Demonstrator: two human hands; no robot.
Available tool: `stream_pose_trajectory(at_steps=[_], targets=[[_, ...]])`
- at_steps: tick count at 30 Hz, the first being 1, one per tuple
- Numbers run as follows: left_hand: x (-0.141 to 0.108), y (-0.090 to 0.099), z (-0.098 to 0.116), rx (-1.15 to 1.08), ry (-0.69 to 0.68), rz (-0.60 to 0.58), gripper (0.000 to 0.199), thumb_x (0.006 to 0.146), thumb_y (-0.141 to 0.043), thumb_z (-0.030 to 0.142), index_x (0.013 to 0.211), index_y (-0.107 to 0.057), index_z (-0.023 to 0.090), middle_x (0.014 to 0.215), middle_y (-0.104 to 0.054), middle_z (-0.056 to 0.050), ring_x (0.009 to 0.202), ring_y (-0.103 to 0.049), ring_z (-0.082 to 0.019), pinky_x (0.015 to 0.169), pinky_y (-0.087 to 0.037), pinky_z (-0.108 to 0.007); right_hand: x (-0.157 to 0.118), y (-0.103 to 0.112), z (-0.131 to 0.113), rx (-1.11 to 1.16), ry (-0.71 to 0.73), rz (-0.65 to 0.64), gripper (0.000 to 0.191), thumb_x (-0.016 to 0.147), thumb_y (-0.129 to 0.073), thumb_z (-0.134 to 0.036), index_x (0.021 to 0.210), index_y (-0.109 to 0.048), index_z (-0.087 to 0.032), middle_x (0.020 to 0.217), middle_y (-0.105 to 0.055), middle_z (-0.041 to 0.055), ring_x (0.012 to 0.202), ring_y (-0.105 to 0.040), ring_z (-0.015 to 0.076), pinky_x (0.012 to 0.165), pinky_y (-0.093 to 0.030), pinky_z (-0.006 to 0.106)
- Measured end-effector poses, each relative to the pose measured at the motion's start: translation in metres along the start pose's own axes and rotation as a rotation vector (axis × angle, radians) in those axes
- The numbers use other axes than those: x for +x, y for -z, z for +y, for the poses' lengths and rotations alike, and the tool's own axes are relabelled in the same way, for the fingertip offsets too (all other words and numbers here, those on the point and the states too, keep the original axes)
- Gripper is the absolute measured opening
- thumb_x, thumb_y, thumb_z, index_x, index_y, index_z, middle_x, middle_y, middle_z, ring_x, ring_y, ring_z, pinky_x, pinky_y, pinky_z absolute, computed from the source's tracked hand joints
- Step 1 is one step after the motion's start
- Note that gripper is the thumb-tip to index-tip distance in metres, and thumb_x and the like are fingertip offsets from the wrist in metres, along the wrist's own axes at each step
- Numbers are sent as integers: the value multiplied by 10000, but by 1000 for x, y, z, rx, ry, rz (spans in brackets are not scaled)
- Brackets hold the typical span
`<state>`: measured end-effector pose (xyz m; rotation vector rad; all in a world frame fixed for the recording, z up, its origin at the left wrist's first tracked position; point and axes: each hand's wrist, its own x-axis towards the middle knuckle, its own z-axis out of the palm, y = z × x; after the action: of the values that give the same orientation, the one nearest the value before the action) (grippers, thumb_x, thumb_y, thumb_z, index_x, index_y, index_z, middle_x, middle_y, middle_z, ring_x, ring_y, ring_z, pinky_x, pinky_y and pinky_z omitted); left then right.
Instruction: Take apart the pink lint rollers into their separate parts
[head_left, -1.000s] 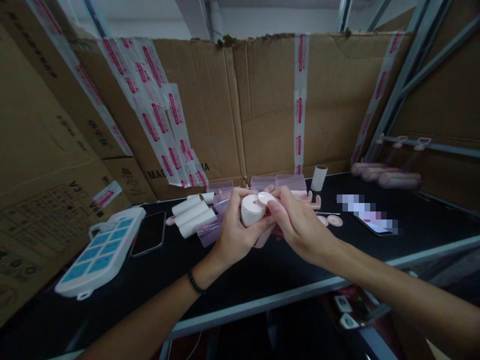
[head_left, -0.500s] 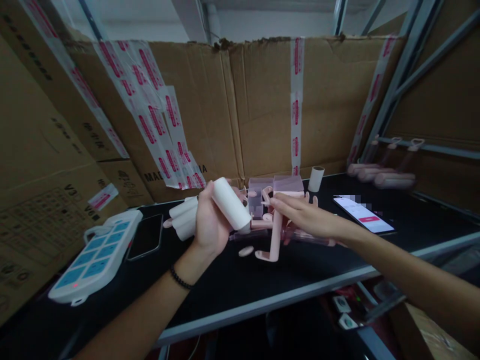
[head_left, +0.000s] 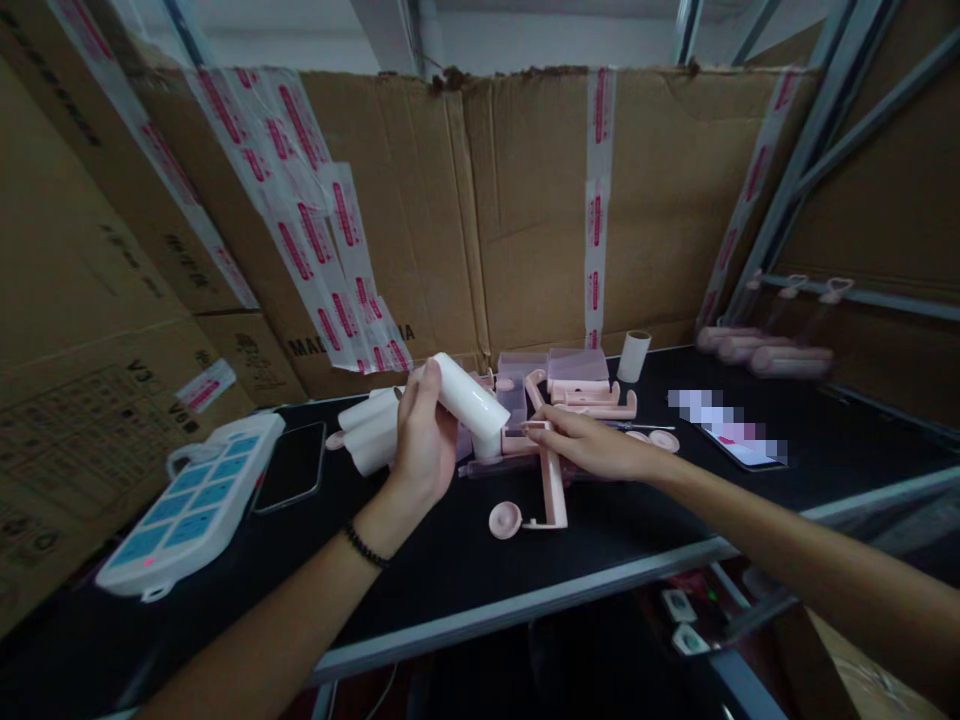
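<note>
In my left hand is a white roll, tilted down to the right, with my fingers closed around it. My right hand grips the upper end of a pink U-shaped bracket, its lower arm pointing left above the black table. At the tip of that arm is a round pink cap; I cannot tell whether it is attached or only beside it. Behind my left hand lie several white rolls. More pink brackets and translucent pink boxes sit beyond my right hand.
A white power strip and a dark phone lie to the left. On the right are a lit phone, an upright white roll, loose pink caps and hanging pink rollers. Cardboard walls the back.
The pink bracket has turned in my right hand, now showing its hollow side. The round cap sits at the bracket's lower tip and faces up differently. My left hand keeps the white roll.
</note>
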<state>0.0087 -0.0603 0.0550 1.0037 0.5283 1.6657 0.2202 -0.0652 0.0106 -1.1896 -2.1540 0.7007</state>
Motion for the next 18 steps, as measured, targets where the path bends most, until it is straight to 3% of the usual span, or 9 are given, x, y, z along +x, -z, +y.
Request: stream_pose_trajectory(at_steps=[4,9,11,13,16,18], targets=[[0,-1,7,11,-20,-29,430,820,-792,530,1018,-618,191,862,-723,-27,786,-701,-170,756,-584,-285,-1,-8,-5,-150,-41,119,221,1034,-498,-344,988,-632,-175,870,-690,52,821,-652,203,716,-416,296],[-5,1,14,147,-34,-132,460,885,-692,604,1093,-614,201,844,-700,-22,705,-658,-155,647,-543,-261,-11,-19,-16,-298,-81,229,186,1021,-526,-322,1066,-650,-191,915,-733,81,844,-697,257,683,-375,307],[-8,5,19,311,-133,-245,475,876,-709,598,1144,-619,217,868,-695,-20,721,-652,-160,653,-526,-263,-13,-24,-19,-341,-83,265,188,1020,-528,-321,1063,-654,-188,911,-733,91,826,-702,278,672,-384,319],[-11,7,25,533,-265,-404,492,860,-742,576,1191,-629,230,989,-704,-42,850,-671,-191,756,-531,-294,-15,-26,-21,-370,-74,303,189,1018,-531,-312,1050,-658,-176,924,-729,103,825,-700,293,683,-418,340],[-17,6,32,831,-405,-603,476,881,-738,534,1233,-621,236,1168,-695,-67,1054,-664,-239,910,-505,-338,-20,-19,-27,-393,-39,397,230,1034,-504,-299,1128,-651,-148,1084,-712,144,1006,-679,313,843,-488,403],[-20,4,33,950,-432,-666,478,897,-731,508,1260,-587,233,1203,-695,-73,1095,-668,-249,931,-502,-350,-28,-10,-35,-350,78,492,289,1045,-497,-287,1264,-621,-145,1217,-688,143,1121,-652,279,969,-491,405]])
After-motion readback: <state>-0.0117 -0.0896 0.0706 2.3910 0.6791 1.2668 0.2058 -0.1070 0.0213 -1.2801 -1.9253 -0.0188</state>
